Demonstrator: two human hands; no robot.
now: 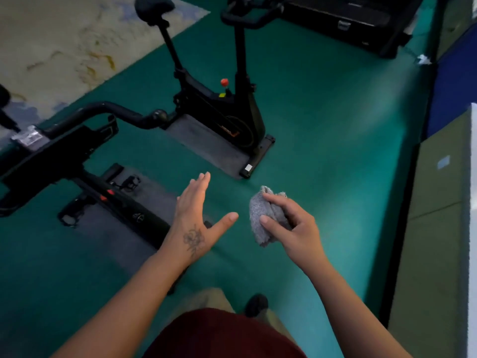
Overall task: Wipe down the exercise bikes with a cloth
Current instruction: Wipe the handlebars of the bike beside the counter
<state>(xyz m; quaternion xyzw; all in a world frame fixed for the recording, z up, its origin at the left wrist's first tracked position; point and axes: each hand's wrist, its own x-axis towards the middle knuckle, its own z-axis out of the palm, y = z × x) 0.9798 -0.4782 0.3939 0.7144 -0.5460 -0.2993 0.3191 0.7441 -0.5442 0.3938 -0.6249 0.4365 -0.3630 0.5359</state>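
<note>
My right hand (290,228) grips a bunched grey cloth (260,215) above the green floor, right of centre. My left hand (196,220) hovers beside it with fingers straight and spread, holding nothing. A black exercise bike (229,109) with a red knob stands ahead on a grey mat, its saddle at the top left and its handlebar at the top. A second black bike (64,148) fills the left side, its handlebar and frame close below my left hand's level. Neither hand touches a bike.
Green carpet floor (335,125) spreads ahead and to the right. A black treadmill (348,19) sits at the top right. Blue and olive wall panels (444,177) line the right edge. A beige patterned rug (64,34) lies at the top left.
</note>
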